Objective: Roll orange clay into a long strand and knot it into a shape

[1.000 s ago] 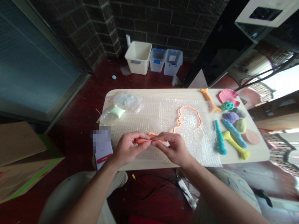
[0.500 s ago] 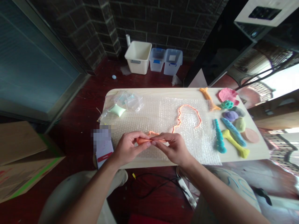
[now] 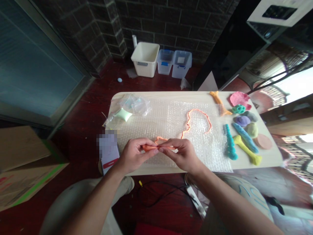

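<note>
A pale wooden table (image 3: 181, 96) is seen in front, and its middle is mostly covered by a sheet of bubble wrap (image 3: 158, 120). Over the near side of the wrap, the left hand (image 3: 133, 156) and the right hand (image 3: 185, 155) are held close together, with thumbs and fingertips pinched. Just behind them, a long, wiggly orange clay string (image 3: 188, 124) is laid out; whether it is joined to the clay in the hands cannot be told. On the right, a yellow clay bone (image 3: 246, 150) is laid. Last, an orange clay piece (image 3: 147, 148) is gripped between both hands. Shaping it by squeezing seems to be the step in hand. Next, soft, even pinches seem to be needed, so that it is not torn
</note>
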Tool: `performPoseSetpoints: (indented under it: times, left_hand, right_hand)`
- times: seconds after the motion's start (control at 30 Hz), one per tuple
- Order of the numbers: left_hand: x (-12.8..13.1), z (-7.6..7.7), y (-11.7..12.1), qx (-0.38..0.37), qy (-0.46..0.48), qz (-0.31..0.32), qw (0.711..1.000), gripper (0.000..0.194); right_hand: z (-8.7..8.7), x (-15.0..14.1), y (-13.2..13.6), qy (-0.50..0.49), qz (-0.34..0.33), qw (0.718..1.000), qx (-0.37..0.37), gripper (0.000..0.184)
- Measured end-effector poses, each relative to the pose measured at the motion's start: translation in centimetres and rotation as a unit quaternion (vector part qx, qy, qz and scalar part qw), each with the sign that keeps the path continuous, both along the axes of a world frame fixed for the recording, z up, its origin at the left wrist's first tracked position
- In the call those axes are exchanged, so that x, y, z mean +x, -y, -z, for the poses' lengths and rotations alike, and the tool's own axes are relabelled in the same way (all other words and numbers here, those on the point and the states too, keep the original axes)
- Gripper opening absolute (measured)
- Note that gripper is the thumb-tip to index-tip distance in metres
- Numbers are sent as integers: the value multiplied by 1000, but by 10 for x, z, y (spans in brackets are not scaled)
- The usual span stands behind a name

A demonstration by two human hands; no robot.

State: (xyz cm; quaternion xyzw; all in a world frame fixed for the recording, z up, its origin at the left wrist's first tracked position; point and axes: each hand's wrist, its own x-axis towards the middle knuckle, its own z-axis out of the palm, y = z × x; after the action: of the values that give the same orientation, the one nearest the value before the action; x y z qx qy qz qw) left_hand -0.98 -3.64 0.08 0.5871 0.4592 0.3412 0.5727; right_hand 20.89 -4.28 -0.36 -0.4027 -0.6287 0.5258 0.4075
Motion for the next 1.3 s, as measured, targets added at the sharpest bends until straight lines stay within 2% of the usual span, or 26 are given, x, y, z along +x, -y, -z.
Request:
performPoseSetpoints:
  times: [0.13,0.23,0.43,0.53,0.63,0.67,0.77,0.8,0.97,1.17,1.3]
  left_hand:
    - [0,-1,-3,-56,50,18,997,31]
    - [-1,-1,-5,-80,86,32,993,41]
    - [-3,-2,-6,-63,37,25,997,21]
    - [-3,-2,-6,-54,29,8,998,18]
    - [-1,1,-8,-52,62,-9,997,17]
    - [0,1,-9,-58,86,-26,994,21]
    - [4,3,-13,-100,181,-83,975,52]
    - [6,3,-13,-113,204,-96,968,55]
    - [14,3,-13,-111,216,-104,965,27]
    - [15,3,-10,-107,226,-104,963,25]
    - [12,4,-11,-100,224,-84,966,25]
  right_hand:
    - [0,1,0,3,14,1000,4,12]
    - [-1,2,-1,-5,0,1000,11,12]
    - [0,3,-5,23,-15,999,26,21]
    - [-1,4,-6,30,-18,999,28,16]
    - [-1,4,-7,32,-7,999,23,12]
    - [-1,4,-7,31,1,999,20,11]
    - [0,3,-8,9,28,1000,11,9]
    - [1,2,-9,-1,35,999,6,9]
    - [5,0,-7,-42,50,998,-21,19]
    - [2,0,-8,-13,52,998,11,11]
    - [3,2,-10,2,60,998,25,16]
